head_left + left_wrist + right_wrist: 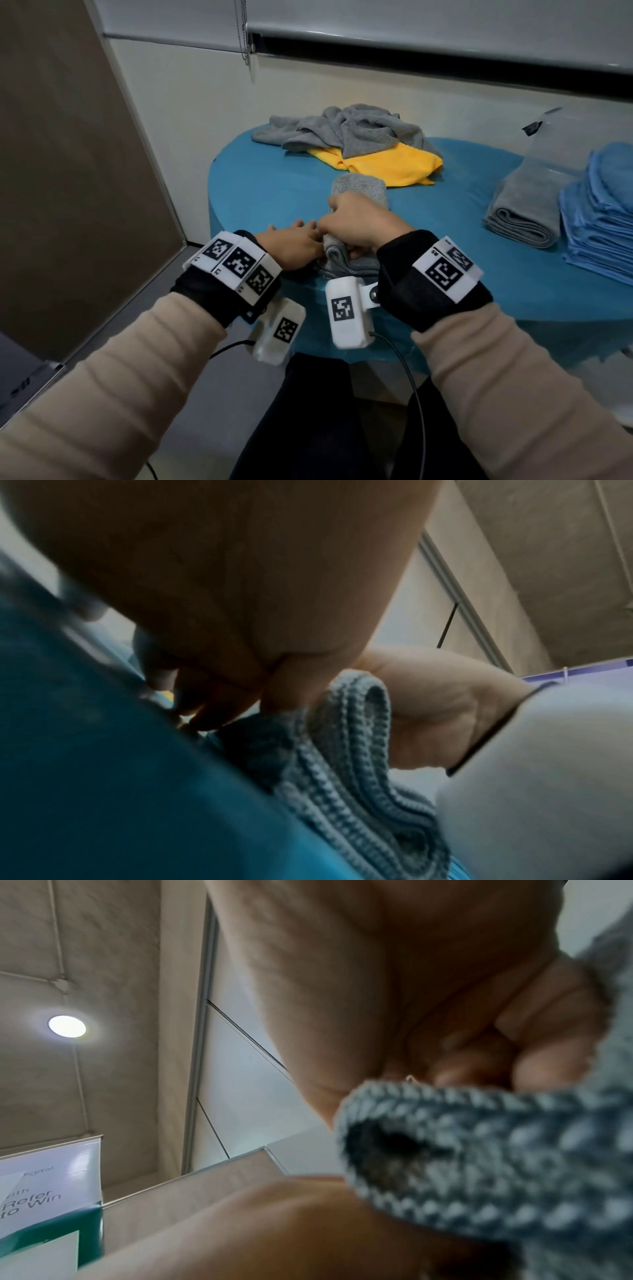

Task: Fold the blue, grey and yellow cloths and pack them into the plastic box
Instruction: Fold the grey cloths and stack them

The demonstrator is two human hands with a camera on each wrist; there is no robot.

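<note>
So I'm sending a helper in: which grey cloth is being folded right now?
On the blue table, look at the near edge. The folded grey cloth lies there under both hands, unlike the crumpled grey heap at the back and the neat grey one at right.

It looked like an office or commercial room: a roller blind [445,31] with a bead chain, plain partition walls, a promotional banner [44,1204] reading "Refer to Win", and a recessed ceiling light [67,1026].

We see a fluffy matt grey cloth [359,192] (ribbed hem up close), smooth yellow cloth [394,164], clear glossy plastic box [555,144].
</note>
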